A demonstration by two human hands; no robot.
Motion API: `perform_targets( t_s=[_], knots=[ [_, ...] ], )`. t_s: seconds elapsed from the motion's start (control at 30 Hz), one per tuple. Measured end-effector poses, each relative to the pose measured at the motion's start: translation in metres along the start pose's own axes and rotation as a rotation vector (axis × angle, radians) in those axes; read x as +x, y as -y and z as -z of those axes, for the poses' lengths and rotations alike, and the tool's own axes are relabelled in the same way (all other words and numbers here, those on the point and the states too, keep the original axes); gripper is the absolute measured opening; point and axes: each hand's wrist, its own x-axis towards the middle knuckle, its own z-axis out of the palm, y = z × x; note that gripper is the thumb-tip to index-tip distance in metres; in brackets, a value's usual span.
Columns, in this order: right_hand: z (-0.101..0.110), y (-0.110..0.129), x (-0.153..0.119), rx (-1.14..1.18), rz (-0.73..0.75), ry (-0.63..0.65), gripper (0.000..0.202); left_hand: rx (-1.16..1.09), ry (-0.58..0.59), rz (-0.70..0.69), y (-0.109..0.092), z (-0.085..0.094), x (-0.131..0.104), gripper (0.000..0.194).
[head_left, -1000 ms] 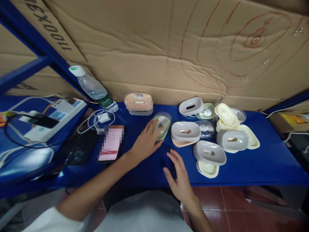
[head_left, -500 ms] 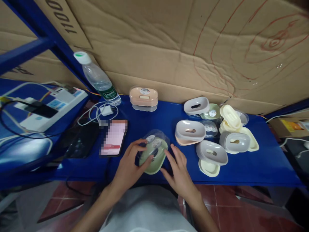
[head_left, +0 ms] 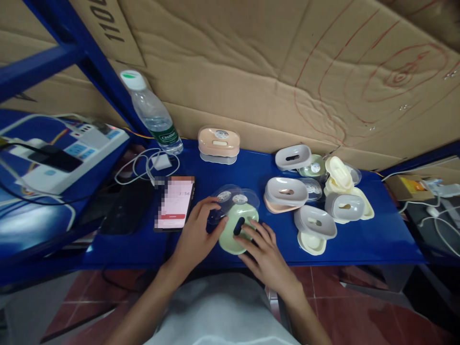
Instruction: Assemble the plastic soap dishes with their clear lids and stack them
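Green piece [head_left: 230, 238], dark slot in its upper face, sits at the near side of the blue desk [head_left: 251, 165], between both hands and just in front of two clear covers. Right hand [head_left: 264, 251]: grip on the green piece, fingers over the top, thumb by the near edge. Left hand [head_left: 199, 220]: index finger at the rim of the left clear cover [head_left: 226, 208], thumb by the green piece's edge; cannot tell whether this grip pinches the cover or merely rests against it. Right clear cover [head_left: 250, 195] lies partly under or against its neighbour; transparency makes the overlap hard to read. Progress, judged from the layout: green piece and covers are together in one spot but unjoined. Peach box [head_left: 219, 153] at the back, against the cardboard [head_left: 251, 96], looks stacked with its clear part. To the right, grey slotted pieces [head_left: 304, 219] and cream pieces [head_left: 339, 173] lie in loose overlapping stacks, apparently unsorted. Phone [head_left: 178, 203] lies to the left of the hands, bottle [head_left: 154, 115] behind it.
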Motion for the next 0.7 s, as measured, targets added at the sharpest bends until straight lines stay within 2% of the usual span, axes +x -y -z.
perform_targets(
  t_s=[0.07,0.2,0.3,0.47,0.57,0.7],
  knots=[
    [0.004,-0.004,-0.003,-0.008,-0.030,-0.014,0.047,-0.024,0.027,-0.012,0.001,0.001,-0.002,0.022],
    [0.006,-0.011,-0.005,-0.033,-0.131,-0.095,0.071,-0.064,0.119,-0.047,-0.001,0.005,-0.003,0.028],
    [0.002,-0.014,-0.002,-0.036,-0.189,-0.149,0.086,-0.096,0.141,-0.046,-0.005,0.007,-0.004,0.029],
    [-0.005,-0.019,0.012,0.029,-0.146,-0.131,0.105,-0.121,0.174,-0.073,-0.011,0.008,-0.012,0.029],
    [-0.009,-0.022,0.018,0.062,-0.122,-0.147,0.105,-0.101,0.154,-0.059,-0.010,0.009,-0.015,0.028],
    [-0.015,-0.023,0.017,0.098,-0.097,-0.185,0.089,-0.042,0.028,-0.018,-0.004,0.011,-0.011,0.027]
  ],
)
